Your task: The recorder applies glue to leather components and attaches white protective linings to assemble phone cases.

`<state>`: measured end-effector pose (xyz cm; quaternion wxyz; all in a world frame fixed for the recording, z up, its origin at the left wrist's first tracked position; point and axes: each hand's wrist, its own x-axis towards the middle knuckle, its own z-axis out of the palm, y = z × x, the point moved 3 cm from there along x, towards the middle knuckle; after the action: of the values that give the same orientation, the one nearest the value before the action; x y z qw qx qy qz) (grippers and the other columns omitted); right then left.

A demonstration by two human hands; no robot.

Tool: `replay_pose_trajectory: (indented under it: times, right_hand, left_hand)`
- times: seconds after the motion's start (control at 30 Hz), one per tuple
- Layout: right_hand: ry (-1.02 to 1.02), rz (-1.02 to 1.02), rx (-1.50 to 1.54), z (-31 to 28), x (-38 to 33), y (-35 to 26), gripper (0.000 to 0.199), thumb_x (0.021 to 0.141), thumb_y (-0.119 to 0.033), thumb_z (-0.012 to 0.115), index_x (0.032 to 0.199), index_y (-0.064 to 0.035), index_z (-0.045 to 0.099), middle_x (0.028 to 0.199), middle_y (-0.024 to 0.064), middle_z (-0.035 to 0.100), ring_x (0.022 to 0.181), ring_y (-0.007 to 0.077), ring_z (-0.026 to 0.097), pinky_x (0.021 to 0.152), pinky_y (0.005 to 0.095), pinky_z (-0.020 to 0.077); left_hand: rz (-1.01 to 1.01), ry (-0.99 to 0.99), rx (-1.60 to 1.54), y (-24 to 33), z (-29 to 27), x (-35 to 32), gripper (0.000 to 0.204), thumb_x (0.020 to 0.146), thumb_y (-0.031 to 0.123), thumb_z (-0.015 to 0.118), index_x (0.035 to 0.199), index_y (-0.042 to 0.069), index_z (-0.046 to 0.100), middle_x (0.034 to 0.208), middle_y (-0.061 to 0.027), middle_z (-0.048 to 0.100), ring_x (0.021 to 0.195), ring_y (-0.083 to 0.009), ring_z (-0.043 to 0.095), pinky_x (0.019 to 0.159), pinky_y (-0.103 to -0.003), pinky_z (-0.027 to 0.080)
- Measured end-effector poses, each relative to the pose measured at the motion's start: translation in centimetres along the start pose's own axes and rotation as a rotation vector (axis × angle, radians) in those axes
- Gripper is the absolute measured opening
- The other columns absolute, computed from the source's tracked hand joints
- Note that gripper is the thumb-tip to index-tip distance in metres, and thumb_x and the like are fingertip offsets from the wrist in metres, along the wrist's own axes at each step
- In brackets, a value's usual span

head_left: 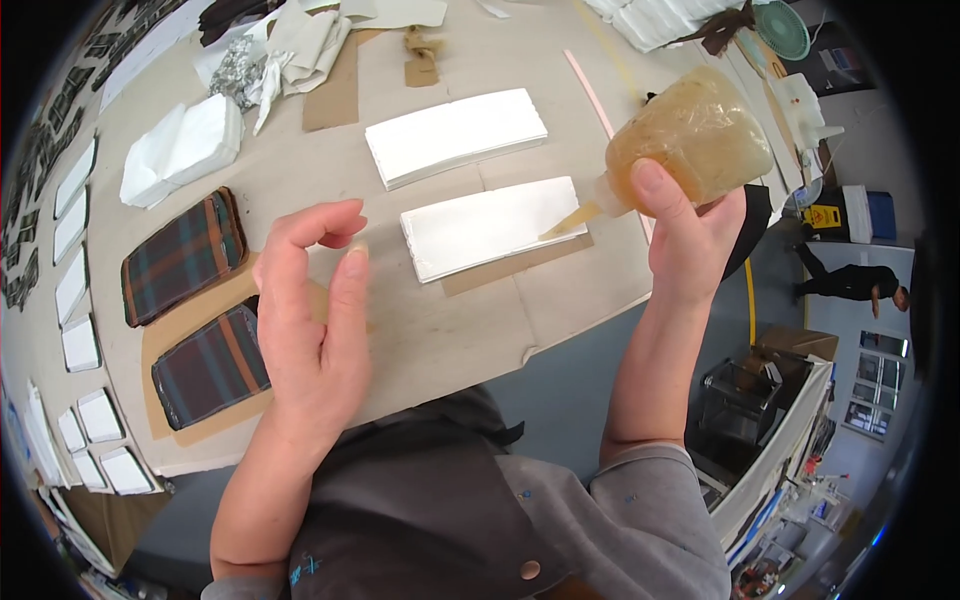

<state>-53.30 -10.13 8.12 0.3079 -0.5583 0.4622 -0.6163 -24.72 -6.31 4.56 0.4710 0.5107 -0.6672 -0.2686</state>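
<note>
My right hand (690,240) grips a clear squeeze bottle of amber glue (695,140), tipped so that its nozzle (570,220) points at the right end of the nearer stack of white sheets (480,228). My left hand (315,310) hovers open above the table, fingers apart, holding nothing. It is nearest to a plaid fabric-covered panel (210,368) lying on brown cardboard (170,335). A second plaid panel (183,257) lies just beyond it. A second stack of white sheets (455,135) sits farther back.
A pile of white folded sheets (182,150) and crumpled cloth and foil (270,55) lie at the back left. Small white cards (85,420) line the table's left edge. The table edge (560,335) runs in front of me. A person (850,282) bends down far right, near a metal cart (740,400).
</note>
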Motion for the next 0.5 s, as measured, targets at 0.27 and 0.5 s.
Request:
replay_pose_trajectory:
  times: [0.27, 0.5]
  right_hand:
    - [0.205, -0.015, -0.060, -4.7, 0.3, 0.1, 0.050, 0.077, -0.007, 0.088, 0.118, 0.0026, 0.061, 0.107, 0.0103, 0.070, 0.095, 0.0177, 0.068, 0.086, 0.0317, 0.0555]
    - [0.534, -0.154, 0.639, -15.0, 2.8, -2.7, 0.045, 0.094, -0.018, 0.067, 0.132, 0.0041, 0.056, 0.123, 0.0170, 0.064, 0.113, 0.0347, 0.062, 0.099, 0.0472, 0.0496]
  left_hand:
    - [-0.001, -0.014, -0.020, 0.2, 0.2, 0.2, 0.024, 0.095, 0.002, 0.060, 0.120, 0.002, 0.060, 0.109, -0.0102, 0.064, 0.098, -0.0205, 0.058, 0.095, -0.032, 0.040]
    - [0.163, -0.076, 0.276, 1.7, -2.0, 1.0, 0.015, 0.088, 0.005, 0.069, 0.103, 0.008, 0.067, 0.094, -0.0053, 0.066, 0.095, -0.0234, 0.061, 0.092, -0.034, 0.039]
